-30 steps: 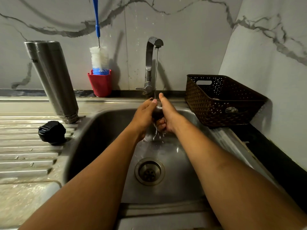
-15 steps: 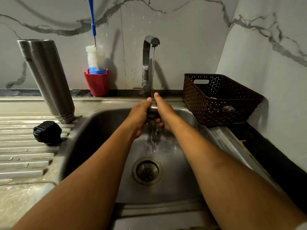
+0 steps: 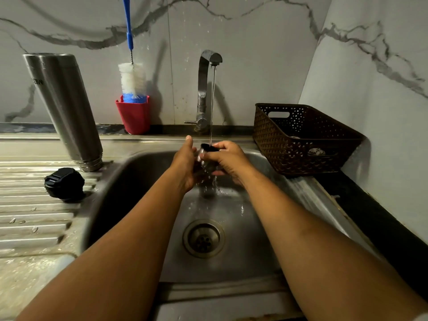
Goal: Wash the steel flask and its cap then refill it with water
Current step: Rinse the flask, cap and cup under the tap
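Observation:
The steel flask stands upside down on the draining board at the left, mouth down. A black stopper lies on the ridges in front of it. Over the sink, my left hand and my right hand hold a small steel cap with a dark inside, its opening facing up. A thin stream from the tap runs into the cap and water spills down between my hands.
A red holder with a blue-handled bottle brush stands against the back wall left of the tap. A brown perforated basket sits right of the sink. The drain is in the basin's middle.
My hands have turned the cap so its dark opening faces up under the stream; my right hand now grips it from the right side. The view shifted slightly.

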Motion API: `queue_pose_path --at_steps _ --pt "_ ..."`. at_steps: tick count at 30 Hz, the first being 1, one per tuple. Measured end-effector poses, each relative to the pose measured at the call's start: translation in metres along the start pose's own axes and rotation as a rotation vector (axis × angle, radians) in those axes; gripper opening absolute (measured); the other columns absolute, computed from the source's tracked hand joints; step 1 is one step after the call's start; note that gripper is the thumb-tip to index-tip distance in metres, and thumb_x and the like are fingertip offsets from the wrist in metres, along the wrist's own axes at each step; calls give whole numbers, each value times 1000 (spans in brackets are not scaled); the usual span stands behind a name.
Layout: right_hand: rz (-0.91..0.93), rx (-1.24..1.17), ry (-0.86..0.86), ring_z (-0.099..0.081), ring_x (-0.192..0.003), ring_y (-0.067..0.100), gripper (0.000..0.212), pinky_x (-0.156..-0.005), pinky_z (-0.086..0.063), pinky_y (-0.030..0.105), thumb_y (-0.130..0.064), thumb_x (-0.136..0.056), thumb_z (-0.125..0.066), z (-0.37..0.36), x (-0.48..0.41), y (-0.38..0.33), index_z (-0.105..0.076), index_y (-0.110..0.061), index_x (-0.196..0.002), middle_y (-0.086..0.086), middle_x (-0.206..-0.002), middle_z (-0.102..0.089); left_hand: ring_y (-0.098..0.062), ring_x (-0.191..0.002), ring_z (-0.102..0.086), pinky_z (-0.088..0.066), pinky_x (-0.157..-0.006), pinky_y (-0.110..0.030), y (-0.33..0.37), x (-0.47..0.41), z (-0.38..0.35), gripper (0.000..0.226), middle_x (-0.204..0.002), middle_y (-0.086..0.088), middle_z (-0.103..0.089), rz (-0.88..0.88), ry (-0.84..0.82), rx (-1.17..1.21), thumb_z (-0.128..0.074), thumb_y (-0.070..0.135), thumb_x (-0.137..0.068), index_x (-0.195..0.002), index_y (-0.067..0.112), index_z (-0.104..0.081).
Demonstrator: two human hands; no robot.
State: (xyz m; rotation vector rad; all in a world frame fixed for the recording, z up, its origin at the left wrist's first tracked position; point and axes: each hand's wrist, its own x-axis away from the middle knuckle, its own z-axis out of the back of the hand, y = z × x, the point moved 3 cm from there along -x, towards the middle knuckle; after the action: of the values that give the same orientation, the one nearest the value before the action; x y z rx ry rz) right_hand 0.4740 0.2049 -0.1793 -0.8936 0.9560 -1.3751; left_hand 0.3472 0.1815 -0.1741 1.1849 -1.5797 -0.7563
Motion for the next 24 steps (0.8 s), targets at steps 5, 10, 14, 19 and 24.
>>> queue_pose_path --at_steps 5,10,14,19,24 --pt "-83 16 -32 -68 -95 21 45 -80 -62 39 -17 -80 -84 -5 6 4 -55 -18 -115 3 -104 -67 -34 -115 -61 -52 -77 -44 -2 -4 4 68 -140 -18 -58 35 29 9 -36 63 -105 -151 14 -48" --pt "-137 -53 -45 -66 -94 20 43 -86 -58 43 -17 -82 -82 -8 8 4 -58 -20 -117 3 -103 -68 -30 -96 -61 -49 -67 -41 -5 -4 4 68 -111 -16 -62 51 38 -22 -34 64 -105 -145 12 -52" --pt "-146 31 -13 -67 -98 24 46 -87 -59 44 -15 -76 -83 -11 8 4 -61 -22 -115 2 -101 -68 -29 -93 -59 -47 -70 -42 -5 -5 5 69 -120 -16 -62 42 66 -25 -35 62 -106 -150 12 -49" --pt "-196 -84 -2 -60 -83 14 50 -67 -48 27 -10 -79 -83 -6 11 1 -61 -12 -124 5 -104 -69 -25 -83 -59 -47 -67 -39 -5 -5 7 66 -110 -14 -65 46 68 -11 -34 61 -107 -146 11 -52" --pt "-253 -163 -8 -61 -73 13 48 -57 -46 28 -11 -82 -81 -3 19 4 -60 -5 -125 4 -90 -68 -34 -132 -54 -44 -96 -47 4 -13 11 66 -152 -16 -51 12 88 61 -36 60 -107 -149 12 -51"
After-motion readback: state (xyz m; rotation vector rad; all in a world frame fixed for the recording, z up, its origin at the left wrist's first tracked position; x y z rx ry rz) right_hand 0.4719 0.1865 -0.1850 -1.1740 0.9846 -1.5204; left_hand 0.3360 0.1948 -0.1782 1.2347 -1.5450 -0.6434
